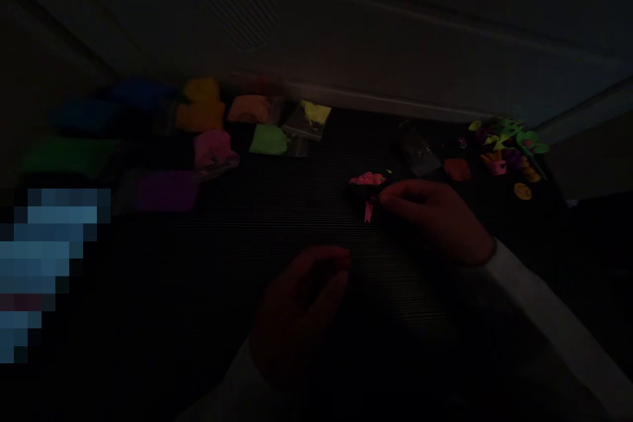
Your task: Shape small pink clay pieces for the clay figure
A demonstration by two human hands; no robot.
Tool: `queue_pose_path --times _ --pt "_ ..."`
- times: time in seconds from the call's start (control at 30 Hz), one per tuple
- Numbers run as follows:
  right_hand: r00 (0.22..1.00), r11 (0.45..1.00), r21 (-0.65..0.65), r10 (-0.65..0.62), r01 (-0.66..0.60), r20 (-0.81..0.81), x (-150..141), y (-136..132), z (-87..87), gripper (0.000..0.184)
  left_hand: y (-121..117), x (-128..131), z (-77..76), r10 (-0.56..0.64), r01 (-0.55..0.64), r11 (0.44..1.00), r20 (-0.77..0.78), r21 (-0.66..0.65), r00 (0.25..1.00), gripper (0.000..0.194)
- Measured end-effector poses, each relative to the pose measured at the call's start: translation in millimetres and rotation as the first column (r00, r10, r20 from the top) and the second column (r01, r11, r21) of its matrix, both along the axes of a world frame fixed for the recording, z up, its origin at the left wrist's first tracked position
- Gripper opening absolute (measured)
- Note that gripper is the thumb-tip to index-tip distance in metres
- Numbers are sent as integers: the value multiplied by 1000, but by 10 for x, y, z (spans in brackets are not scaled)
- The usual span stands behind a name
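The picture is very dark. Near the middle of the black table lies a small clay piece [367, 179] with a ruffled pink top, a dark body and a notched pink ribbon tail hanging below. My right hand [435, 214] comes in from the right, thumb and forefinger pinched together at the ribbon's upper end. What sits between those fingertips is too small and dark to name. Closer to me, my left hand [301, 303] hovers over the table, loosely curled with a gap between thumb and fingers, holding nothing visible.
Bags of coloured clay, among them purple [167, 191], pink [213, 150], light green [270, 139] and yellow [315, 112], line the left and back. A clear bag [420, 151], an orange-red lump [457, 169] and small clay shapes [509, 142] lie right. A pale panel [395, 46] stands behind.
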State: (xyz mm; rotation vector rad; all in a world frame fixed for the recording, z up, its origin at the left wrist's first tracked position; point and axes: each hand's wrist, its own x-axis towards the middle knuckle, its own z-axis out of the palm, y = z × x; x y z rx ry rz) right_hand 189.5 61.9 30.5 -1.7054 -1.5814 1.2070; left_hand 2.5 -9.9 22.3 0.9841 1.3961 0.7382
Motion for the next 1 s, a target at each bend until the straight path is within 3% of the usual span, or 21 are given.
queue_pose_path --times 0.17,0.33,0.7,1.0 --pt "999 1000 2 -27 27 34 -3 -5 0 20 -28 23 39 65 -66 996 -16 -57 998 12" --pt "997 999 4 -43 43 62 0 -5 -5 22 -30 -14 7 -37 37 999 -9 -5 999 15" --pt "996 999 4 -44 44 78 -11 -3 9 21 -46 -35 -36 -56 57 998 -55 15 997 15" --pt "998 999 -23 -36 35 -49 -1 -109 192 16 -5 -6 -7 48 -50 997 55 50 997 22"
